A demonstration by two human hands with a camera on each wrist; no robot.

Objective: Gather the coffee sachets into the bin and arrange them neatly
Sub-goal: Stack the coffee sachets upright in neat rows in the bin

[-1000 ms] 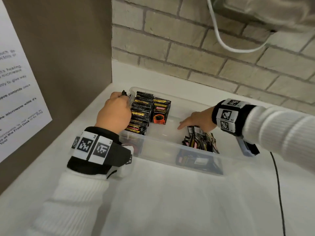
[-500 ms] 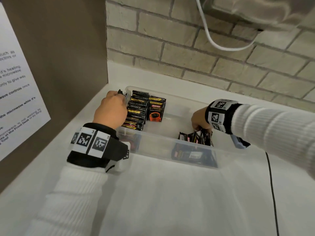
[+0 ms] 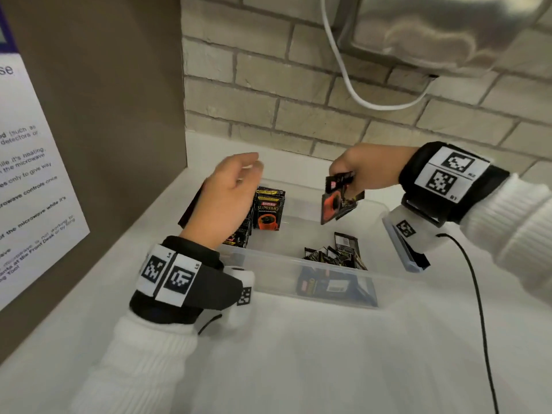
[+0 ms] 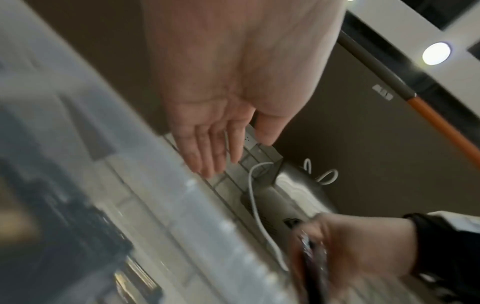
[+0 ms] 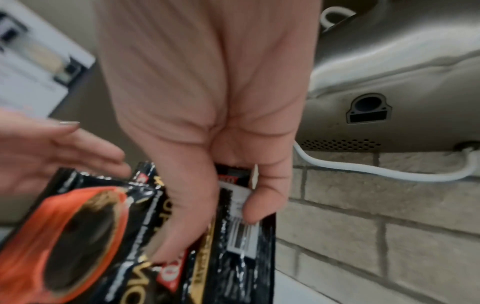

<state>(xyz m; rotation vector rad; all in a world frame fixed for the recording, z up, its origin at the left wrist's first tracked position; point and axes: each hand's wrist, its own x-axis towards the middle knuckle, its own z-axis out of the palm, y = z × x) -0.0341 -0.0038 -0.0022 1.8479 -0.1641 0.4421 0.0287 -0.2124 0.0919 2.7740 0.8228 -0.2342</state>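
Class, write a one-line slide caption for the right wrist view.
Right hand pinches several coffee sachets; open left hand reaches in.

White counter [image 3: 298,369]: clear bin [image 3: 298,279] on it, black cable [image 3: 484,324] alongside.

My read: shared pantry. Microwave-use notice [image 3: 30,186] mentioning front desk, white counter [image 3: 298,354], brick wall [image 3: 268,85], steel appliance [image 3: 433,31] overhead.
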